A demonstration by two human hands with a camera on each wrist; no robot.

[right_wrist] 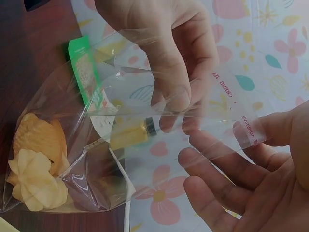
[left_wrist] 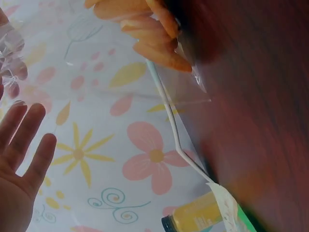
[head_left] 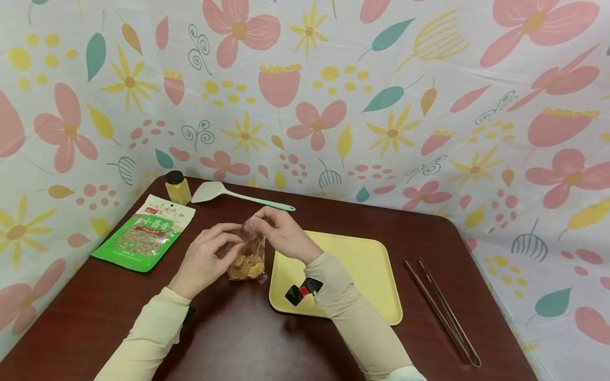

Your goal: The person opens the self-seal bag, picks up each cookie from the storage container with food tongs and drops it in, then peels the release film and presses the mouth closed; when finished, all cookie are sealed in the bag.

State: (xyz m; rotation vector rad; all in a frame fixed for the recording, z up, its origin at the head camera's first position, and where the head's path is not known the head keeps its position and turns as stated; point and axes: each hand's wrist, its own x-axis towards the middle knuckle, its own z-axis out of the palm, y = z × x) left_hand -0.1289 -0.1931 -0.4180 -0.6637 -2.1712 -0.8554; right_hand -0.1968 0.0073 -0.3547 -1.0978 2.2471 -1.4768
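A clear plastic bag (head_left: 251, 247) of golden cookies (right_wrist: 38, 164) hangs upright between both hands, left of the yellow tray. My right hand (head_left: 286, 233) pinches its top flap between thumb and fingers; printed lettering shows on the film there in the right wrist view. With thumb and fingertips my left hand (head_left: 205, 259) holds the film a little lower, on the other side. The left wrist view has some of this hand's fingers (left_wrist: 30, 128) spread beside the film. The cookies lie at the bag's bottom, one of them ridged like a piped flower.
A yellow tray (head_left: 367, 264) lies under the right forearm, with metal tongs (head_left: 448, 317) to its right. At the back left are a green seasoning packet (head_left: 143, 235), a black-capped yellow jar (head_left: 178, 189) and a spatula (head_left: 209, 191). Flowered cloth (head_left: 314, 79) surrounds the table.
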